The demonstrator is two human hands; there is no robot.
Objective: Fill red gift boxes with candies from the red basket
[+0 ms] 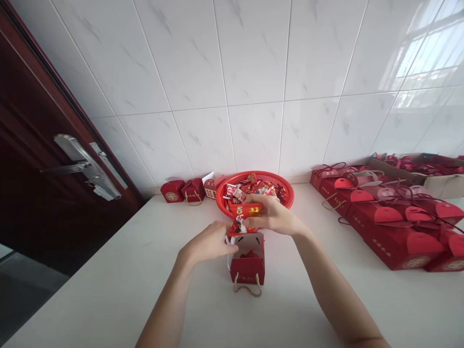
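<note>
Fingers of right hand (277, 216) pinching red packet (246, 212) just above mouth of open box (248, 270); fingers of left hand (208, 244) curving about box's left side, tips partly hidden, so cannot tell whether gripping or only touching. Tiled wall (253, 58) rising behind. White table (126, 285) bearing all. Red boxes (384, 222) crowding right side. Red basket (291, 195) standing near wall, holding wrapped sweets (239, 194). Open box standing upright before basket, something red showing inside. Rope handle (259, 285) hanging at box's near side.
</note>
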